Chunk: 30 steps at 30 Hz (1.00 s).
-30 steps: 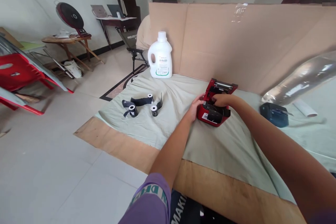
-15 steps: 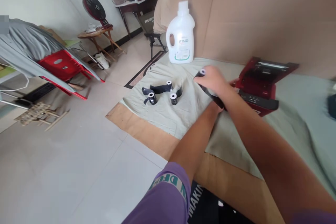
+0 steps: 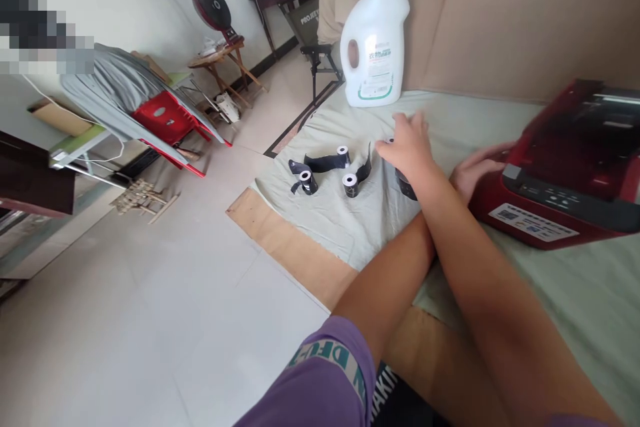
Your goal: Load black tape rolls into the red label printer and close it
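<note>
My right hand (image 3: pixel 407 145) reaches across my left arm and is closed over a black ribbon roll (image 3: pixel 404 185) with a white core, low over the pale green cloth (image 3: pixel 350 230). Just to its left, three similar black rolls (image 3: pixel 350 183) lie on the cloth with loose tails. My left hand (image 3: pixel 475 170) is pressed against the left corner of a red label printer (image 3: pixel 565 173), fingers curled on its edge. The printer's lid stands open at the right.
A white detergent bottle (image 3: pixel 375 40) stands at the back of the cloth against a cardboard wall (image 3: pixel 525 13). The cloth lies on a wooden board (image 3: pixel 280 240) over a tiled floor. Red chairs (image 3: pixel 165 117), a fan (image 3: pixel 213 7) and small tables stand at the left.
My right hand left the printer with a black roll and carried it left toward the other rolls. The view swung left and closer. My left hand stayed at the printer.
</note>
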Each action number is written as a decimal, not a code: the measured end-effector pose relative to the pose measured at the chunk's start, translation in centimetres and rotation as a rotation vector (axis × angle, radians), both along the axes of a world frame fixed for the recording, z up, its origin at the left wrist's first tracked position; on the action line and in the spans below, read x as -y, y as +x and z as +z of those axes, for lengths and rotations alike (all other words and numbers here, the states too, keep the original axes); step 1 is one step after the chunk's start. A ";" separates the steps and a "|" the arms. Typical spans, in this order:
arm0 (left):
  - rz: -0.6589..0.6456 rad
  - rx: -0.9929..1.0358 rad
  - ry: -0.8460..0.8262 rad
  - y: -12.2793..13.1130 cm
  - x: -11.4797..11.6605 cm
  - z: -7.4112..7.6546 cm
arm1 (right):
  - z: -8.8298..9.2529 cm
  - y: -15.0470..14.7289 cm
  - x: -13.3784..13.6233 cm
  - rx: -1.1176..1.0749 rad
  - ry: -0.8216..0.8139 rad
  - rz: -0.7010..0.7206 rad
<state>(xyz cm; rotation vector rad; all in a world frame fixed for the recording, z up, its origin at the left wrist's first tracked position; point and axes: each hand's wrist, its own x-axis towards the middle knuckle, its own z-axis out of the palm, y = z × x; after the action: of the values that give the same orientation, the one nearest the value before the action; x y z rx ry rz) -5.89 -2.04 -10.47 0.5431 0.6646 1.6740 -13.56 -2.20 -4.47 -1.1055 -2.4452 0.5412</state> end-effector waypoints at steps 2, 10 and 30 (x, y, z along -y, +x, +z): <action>0.030 -0.043 0.032 0.1 0.0 -0.4 | 0.2 0.2 0.8 -0.086 0.091 0.186; 0.020 -0.040 0.009 0.0 0.5 0.5 | -0.1 0.3 5.2 0.256 -0.068 0.627; 0.061 -0.093 0.016 -0.1 0.3 0.1 | 2.9 2.4 5.8 -0.414 -0.555 0.458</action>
<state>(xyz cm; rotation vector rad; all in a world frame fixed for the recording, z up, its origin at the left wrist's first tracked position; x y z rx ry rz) -5.94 -2.39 -10.37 0.6208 0.7420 1.7202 -11.16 -8.05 -1.54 -0.5072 -2.2135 1.4939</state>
